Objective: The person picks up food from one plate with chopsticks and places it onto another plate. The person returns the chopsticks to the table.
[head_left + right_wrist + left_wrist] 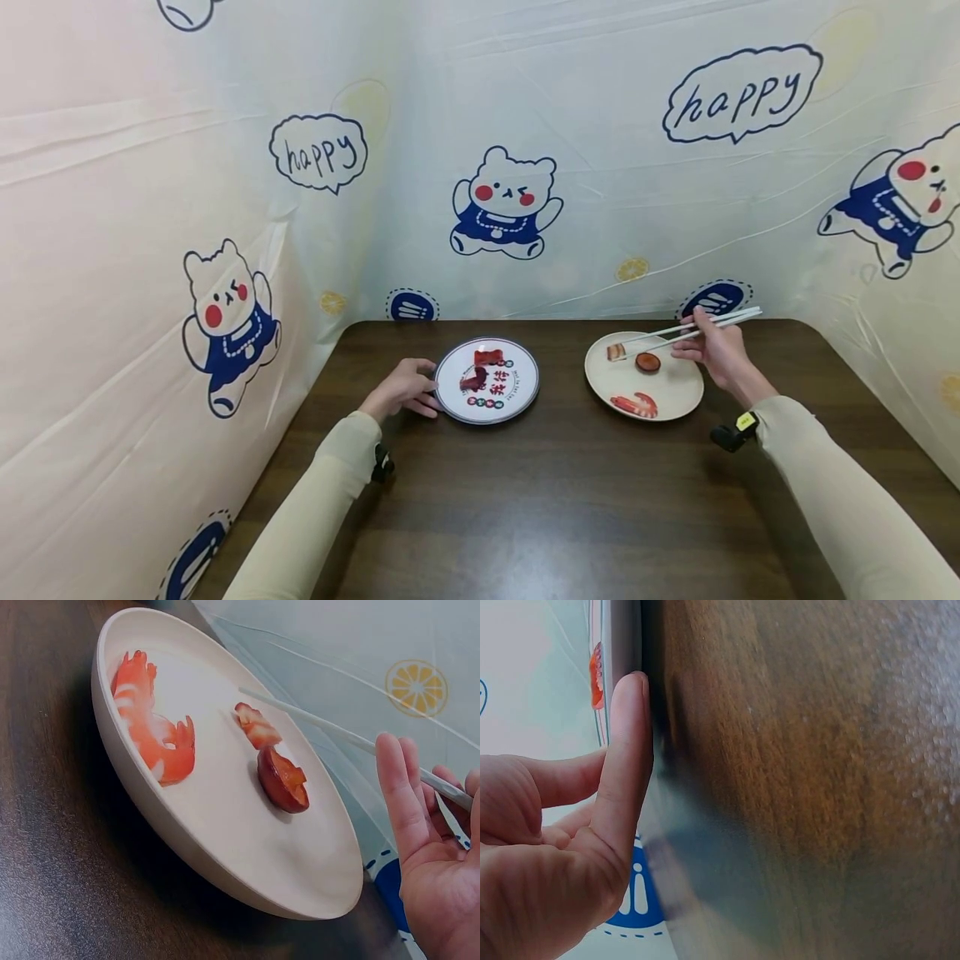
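Observation:
My left hand (406, 388) holds the edge of a white plate (517, 400) with a dark blue rim, thumb at the rim and a straight finger against its side in the left wrist view. On that plate lie a red food piece (488, 357) and a dark red one (474, 380). My right hand (722, 350) grips white chopsticks (738, 317) over a cream plate (600, 386). Their tips are by a small striped meat piece (616, 352); whether they touch it I cannot tell. A round brown food piece (648, 362) and a toy-like shrimp (635, 406) lie on the cream plate.
Both plates stand apart near the back of a dark brown wooden table (525, 500). A pale printed cloth (600, 208) hangs behind the table and along both sides. Red and green printing marks the white plate.

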Available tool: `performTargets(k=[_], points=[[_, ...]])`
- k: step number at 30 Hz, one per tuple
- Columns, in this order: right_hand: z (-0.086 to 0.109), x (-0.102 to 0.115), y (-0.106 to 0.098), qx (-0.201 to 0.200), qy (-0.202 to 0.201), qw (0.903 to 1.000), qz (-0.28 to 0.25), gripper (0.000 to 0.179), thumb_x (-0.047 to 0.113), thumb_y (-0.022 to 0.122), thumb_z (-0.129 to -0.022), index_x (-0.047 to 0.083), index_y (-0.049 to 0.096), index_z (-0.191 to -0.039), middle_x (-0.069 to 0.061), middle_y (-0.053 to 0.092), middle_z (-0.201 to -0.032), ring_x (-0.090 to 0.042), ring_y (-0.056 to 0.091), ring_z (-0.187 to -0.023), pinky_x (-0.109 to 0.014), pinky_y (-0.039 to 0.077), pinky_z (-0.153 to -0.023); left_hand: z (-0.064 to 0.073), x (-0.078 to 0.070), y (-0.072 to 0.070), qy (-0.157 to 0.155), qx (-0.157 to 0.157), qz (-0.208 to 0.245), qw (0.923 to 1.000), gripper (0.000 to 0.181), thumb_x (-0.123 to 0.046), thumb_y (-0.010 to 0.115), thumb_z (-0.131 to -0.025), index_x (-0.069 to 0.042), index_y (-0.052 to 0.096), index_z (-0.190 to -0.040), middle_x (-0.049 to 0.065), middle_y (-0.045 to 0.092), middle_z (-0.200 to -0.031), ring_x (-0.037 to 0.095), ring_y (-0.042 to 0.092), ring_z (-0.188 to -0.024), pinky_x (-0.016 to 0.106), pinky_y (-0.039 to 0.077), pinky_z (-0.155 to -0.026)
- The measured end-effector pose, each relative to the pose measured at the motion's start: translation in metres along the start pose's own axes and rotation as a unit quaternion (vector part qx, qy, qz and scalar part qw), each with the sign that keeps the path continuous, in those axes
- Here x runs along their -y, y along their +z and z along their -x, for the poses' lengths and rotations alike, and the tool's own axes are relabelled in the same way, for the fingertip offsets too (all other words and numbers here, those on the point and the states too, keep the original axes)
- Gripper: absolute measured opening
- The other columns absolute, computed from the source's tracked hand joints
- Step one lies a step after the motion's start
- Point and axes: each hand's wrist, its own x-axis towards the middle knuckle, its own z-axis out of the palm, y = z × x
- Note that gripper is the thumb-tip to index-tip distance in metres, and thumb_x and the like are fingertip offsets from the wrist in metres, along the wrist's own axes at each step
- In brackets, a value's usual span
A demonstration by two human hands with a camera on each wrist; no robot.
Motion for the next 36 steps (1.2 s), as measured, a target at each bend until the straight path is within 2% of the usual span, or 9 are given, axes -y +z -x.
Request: performTargets(k=[7, 22, 26, 31, 36], points=[[0.001, -0.002, -0.001, -0.008, -0.008, 0.9999, 0.001, 0.032, 0.027, 0.053, -0.111, -0.003, 0.062, -0.108, -0.011, 0.071, -0.085, -0.024, 0.077, -0.07, -0.038, 0.067, -0.069, 0.0, -0.001, 0.001, -0.002, -0.002, 0.002, 1.0, 0.053, -0.003, 0.057, -0.108, -0.002, 0.039, -0.158, 0.024, 0.066, -0.099, 0.028, 0.075, -0.073, 0.041, 0.067, -0.07], [-0.001, -0.001, 0.0, -0.016, -0.019, 0.9986, 0.047, 0.031, 0.027, 0.053, -0.111, -0.003, 0.059, -0.11, -0.013, 0.071, -0.08, -0.023, 0.076, -0.068, -0.038, 0.066, -0.066, 0.0, -0.001, 0.0, -0.001, -0.002, 0.0, 1.0, 0.054, -0.002, 0.057, -0.108, -0.001, 0.039, -0.158, 0.025, 0.066, -0.098, 0.028, 0.074, -0.072, 0.042, 0.067, -0.069], [-0.002, 0.003, 0.004, -0.018, -0.02, 0.9964, 0.081, 0.035, 0.03, 0.055, -0.111, -0.005, 0.057, -0.111, -0.016, 0.072, -0.078, -0.023, 0.076, -0.067, -0.039, 0.066, -0.065, 0.0, -0.001, 0.001, -0.001, 0.0, 0.001, 1.0, 0.054, -0.002, 0.057, -0.107, -0.001, 0.038, -0.158, 0.024, 0.066, -0.099, 0.028, 0.074, -0.072, 0.042, 0.067, -0.069], [-0.005, 0.006, 0.011, -0.016, -0.018, 0.9908, 0.133, 0.038, 0.032, 0.054, -0.111, -0.006, 0.054, -0.114, -0.014, 0.072, -0.08, -0.023, 0.076, -0.068, -0.041, 0.066, -0.065, -0.001, -0.001, 0.001, -0.002, -0.001, 0.001, 1.0, 0.055, -0.002, 0.058, -0.107, -0.001, 0.038, -0.158, 0.024, 0.065, -0.098, 0.028, 0.074, -0.072, 0.041, 0.067, -0.069], [-0.007, 0.008, 0.014, -0.006, -0.018, 0.9878, 0.155, 0.045, 0.03, 0.051, -0.112, -0.014, 0.046, -0.121, -0.012, 0.07, -0.081, -0.022, 0.076, -0.068, -0.04, 0.066, -0.065, 0.0, -0.001, 0.001, 0.0, 0.0, 0.002, 1.0, 0.055, -0.002, 0.058, -0.107, 0.0, 0.038, -0.158, 0.024, 0.065, -0.098, 0.028, 0.074, -0.072, 0.041, 0.067, -0.069]])
